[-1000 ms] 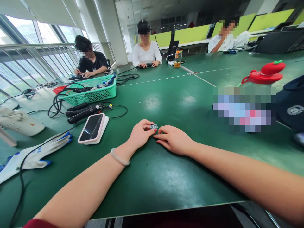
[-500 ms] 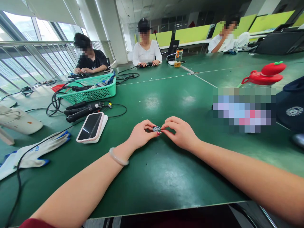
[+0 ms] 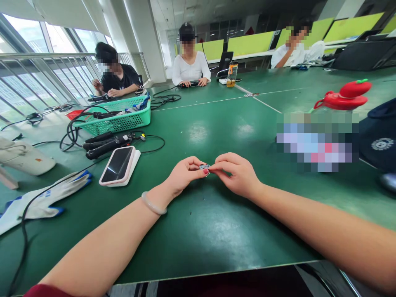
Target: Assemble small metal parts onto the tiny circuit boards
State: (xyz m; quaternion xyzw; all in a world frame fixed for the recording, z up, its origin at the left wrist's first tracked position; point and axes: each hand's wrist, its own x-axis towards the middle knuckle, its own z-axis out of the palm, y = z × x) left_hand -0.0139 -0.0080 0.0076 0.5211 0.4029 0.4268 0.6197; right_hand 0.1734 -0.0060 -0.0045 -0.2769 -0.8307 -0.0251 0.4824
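Over the green table point(image 3: 229, 222), a small dark circuit board point(image 3: 204, 167) with white markings is pinched between thumb and fingers of my left hand point(image 3: 185, 173). My right hand point(image 3: 235, 171) is closed too, its thumb and index fingertips meeting at the board's right edge. Whether a tiny part sits between those right fingertips is hidden. Both hands are just above the tabletop, close together. A phone point(image 3: 116, 165) in a pale pink case, lying on a white object, is to the left of my left hand.
On the left are a white-and-blue glove point(image 3: 58, 196), black cabled tools point(image 3: 108, 145) and a green basket point(image 3: 123, 119) of gear. To the right stand a red-lidded bottle point(image 3: 349, 97) and a dark bag point(image 3: 379, 128). Several people sit across the table.
My right fingers have moved slightly left, closer to my left fingertips, and the board is tilted flatter. A co-worker at the far left has raised one hand.
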